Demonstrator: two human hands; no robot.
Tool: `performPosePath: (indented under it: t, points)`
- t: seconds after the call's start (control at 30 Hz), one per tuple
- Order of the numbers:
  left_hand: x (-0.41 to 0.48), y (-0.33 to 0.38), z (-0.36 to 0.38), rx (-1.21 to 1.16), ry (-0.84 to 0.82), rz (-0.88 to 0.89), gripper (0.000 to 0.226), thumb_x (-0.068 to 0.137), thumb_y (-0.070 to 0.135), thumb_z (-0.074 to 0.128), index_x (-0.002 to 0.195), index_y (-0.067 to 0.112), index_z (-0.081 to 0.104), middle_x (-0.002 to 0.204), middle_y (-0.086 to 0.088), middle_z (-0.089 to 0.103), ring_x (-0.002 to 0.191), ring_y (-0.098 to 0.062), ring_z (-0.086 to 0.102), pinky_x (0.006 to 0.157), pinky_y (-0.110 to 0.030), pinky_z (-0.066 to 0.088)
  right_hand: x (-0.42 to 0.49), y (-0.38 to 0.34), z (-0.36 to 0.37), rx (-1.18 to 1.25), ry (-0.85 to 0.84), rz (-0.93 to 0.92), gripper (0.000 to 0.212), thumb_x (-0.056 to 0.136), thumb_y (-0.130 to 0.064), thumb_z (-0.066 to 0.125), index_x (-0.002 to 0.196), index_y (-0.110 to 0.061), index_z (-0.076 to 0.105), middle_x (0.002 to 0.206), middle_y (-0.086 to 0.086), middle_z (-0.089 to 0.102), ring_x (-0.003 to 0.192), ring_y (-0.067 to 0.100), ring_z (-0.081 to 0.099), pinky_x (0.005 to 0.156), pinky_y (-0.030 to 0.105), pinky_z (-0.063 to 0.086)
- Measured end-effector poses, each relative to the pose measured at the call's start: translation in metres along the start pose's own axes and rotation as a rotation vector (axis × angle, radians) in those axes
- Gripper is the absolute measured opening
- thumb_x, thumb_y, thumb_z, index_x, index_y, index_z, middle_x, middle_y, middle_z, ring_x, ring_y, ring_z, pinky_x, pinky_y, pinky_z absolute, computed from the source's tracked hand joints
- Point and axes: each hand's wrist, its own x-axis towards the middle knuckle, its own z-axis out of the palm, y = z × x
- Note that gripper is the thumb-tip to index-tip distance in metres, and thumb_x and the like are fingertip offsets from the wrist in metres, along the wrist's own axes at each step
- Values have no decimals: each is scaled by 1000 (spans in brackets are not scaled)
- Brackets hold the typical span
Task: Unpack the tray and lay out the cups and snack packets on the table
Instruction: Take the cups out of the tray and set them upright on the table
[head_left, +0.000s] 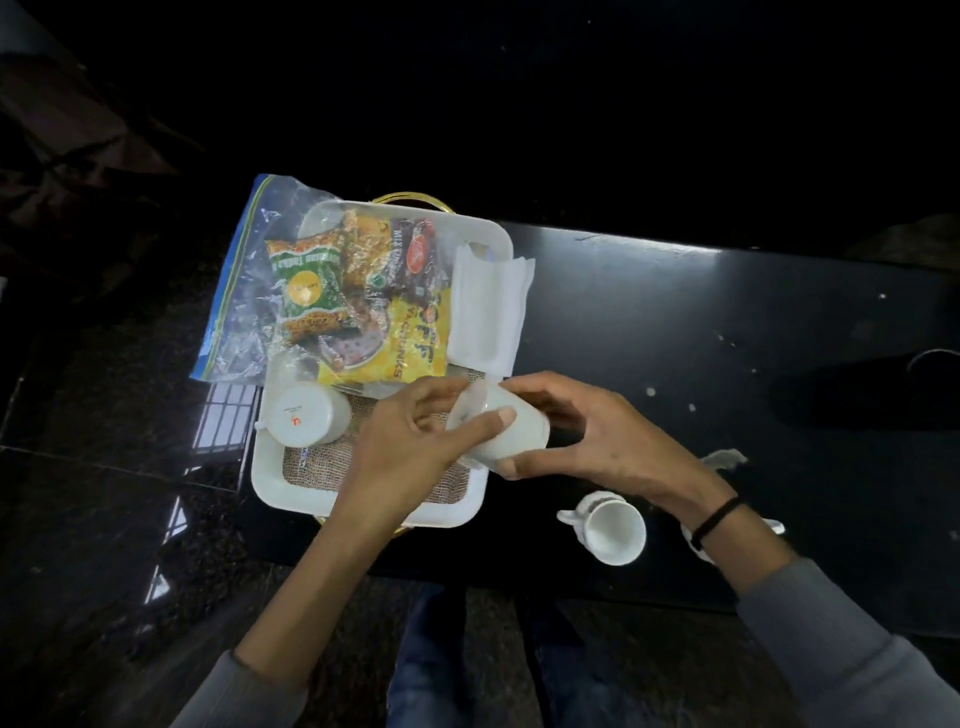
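Both hands hold one white cup (501, 426) on its side, just above the right near corner of the tray (270, 483). The left hand (410, 447) grips it with the thumb across the cup's side and the fingers curled behind. The right hand (587, 436) closes on the cup's base end, thumb underneath and fingers on top. What the thin translucent film around the cup's mouth is cannot be told.

The tray is white, with a burlap liner (317, 462) and a gold handle (410, 200) at its far end. It sits at the left end of the black table (727, 322), its left rim near the table's left edge and its near rim close to the front edge. A second cup (306, 415) stands upside down in the tray's near left part. Snack packets (363, 291) fill the far half, partly inside a clear zip bag (244, 280) that spills over the tray's left rim and past the table edge. Folded napkins (488, 306) lie along the right rim, overhanging it.

On the table, right of the tray, a third cup (613, 530) lies tilted near the front edge, mouth toward the camera. Another white piece (693, 540) shows under the right wrist, mostly hidden. A crumpled scrap (724, 457) lies just beyond the wrist. The table's right half is open, dark surface with a few pale specks.
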Motion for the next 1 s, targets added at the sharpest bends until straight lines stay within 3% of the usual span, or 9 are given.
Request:
performPosePath:
  t: [0.07,0.17,0.23,0.33,0.4,0.53,0.73,0.83,1.0]
  points:
    - [5,8,17,-98,-28,-10,43,69,48,87,106,28,76,106,11,76,104,-8,70,93,-38,58,-10,5,-12,40,42,12,64,74,-45,90,132,-43,62,127,-12,70,117,9,69,101,38,56]
    - [9,15,45,-167,-111,4,38,79,43,80,111,24,76,108,8,78,105,-8,70,84,-20,56,-26,16,-31,89,99,96,62,74,-61,84,130,-53,59,118,-10,74,106,9,73,88,31,58]
    - [11,14,61,-233,-182,-3,32,84,34,77,113,19,76,105,4,79,103,-8,72,82,-16,56,-35,25,-41,178,133,159,55,78,-60,81,128,-53,60,113,-6,78,102,12,76,84,27,59]
    - [17,5,84,-300,-217,-40,33,86,20,77,119,13,72,111,-2,78,107,-14,72,94,-28,57,-47,41,-51,393,196,243,43,86,-52,77,127,-42,67,120,-1,76,106,20,76,86,36,62]
    - [20,-4,98,-322,-233,-59,37,86,17,79,122,14,70,116,-1,77,111,-16,71,93,-32,58,-51,48,-54,500,218,323,40,87,-51,76,123,-33,72,121,4,76,106,23,76,89,39,62]
    - [22,-16,121,-317,-274,-83,36,86,23,80,120,16,73,115,-1,77,111,-18,72,97,-35,57,-51,58,-57,577,250,511,48,88,-52,72,123,-19,71,116,15,77,98,26,78,76,33,63]
    - [28,-26,131,-179,-274,-72,39,81,40,83,116,24,75,112,3,78,111,-13,71,108,-41,49,-41,70,-55,611,245,598,35,94,-54,61,99,-26,82,93,11,81,78,19,78,64,28,62]
    - [32,-29,134,-140,-256,-68,39,82,40,82,116,23,75,111,4,78,110,-12,71,108,-43,49,-34,76,-52,592,243,624,41,95,-55,56,103,-22,79,83,9,77,62,16,72,56,26,57]
    - [36,-30,136,-124,-235,-87,44,80,46,81,117,23,76,114,4,77,113,-13,70,109,-41,48,-29,82,-51,565,239,655,48,98,-55,52,108,-13,73,77,11,76,55,17,69,52,25,56]
